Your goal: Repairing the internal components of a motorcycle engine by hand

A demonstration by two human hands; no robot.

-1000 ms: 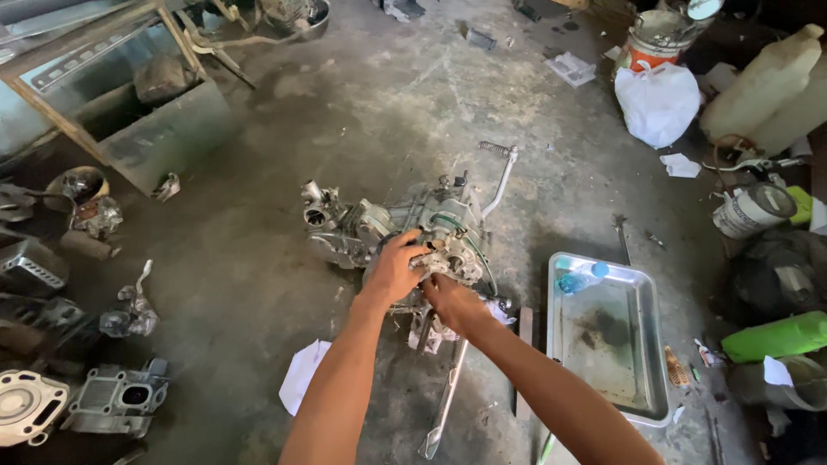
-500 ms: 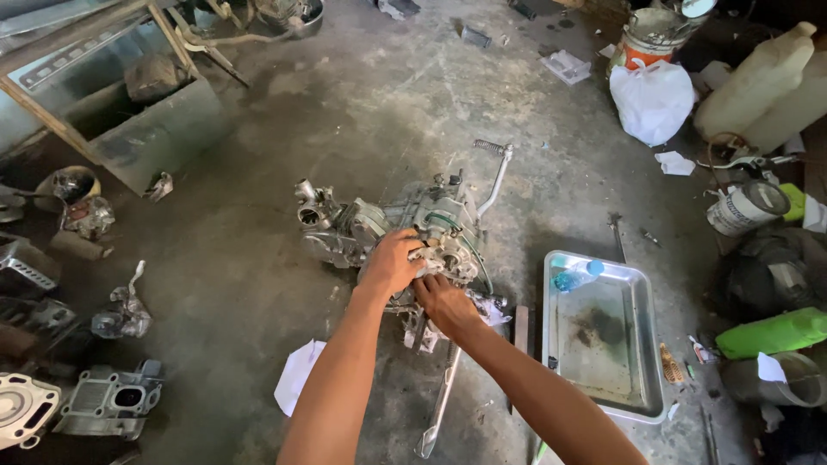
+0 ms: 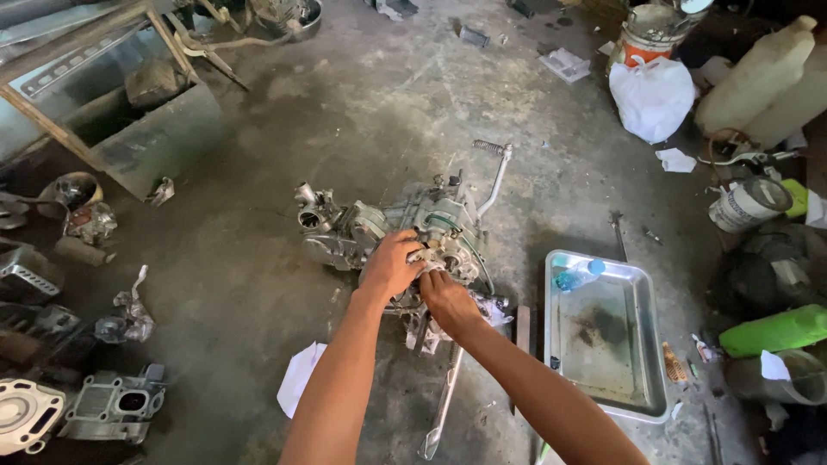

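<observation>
Seemingly lengthwise left-to-right, engine (image 3: 379, 226) lies under both hands (image 3: 392, 265).

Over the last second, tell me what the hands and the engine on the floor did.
Very little moved. The left hand and right hand drew slightly closer together on top of the engine, fingers working at the same spot; nothing was picked up or let go. The engine stayed where it lay on the concrete, and the metal tray and long tool beside it did not shift.
</observation>
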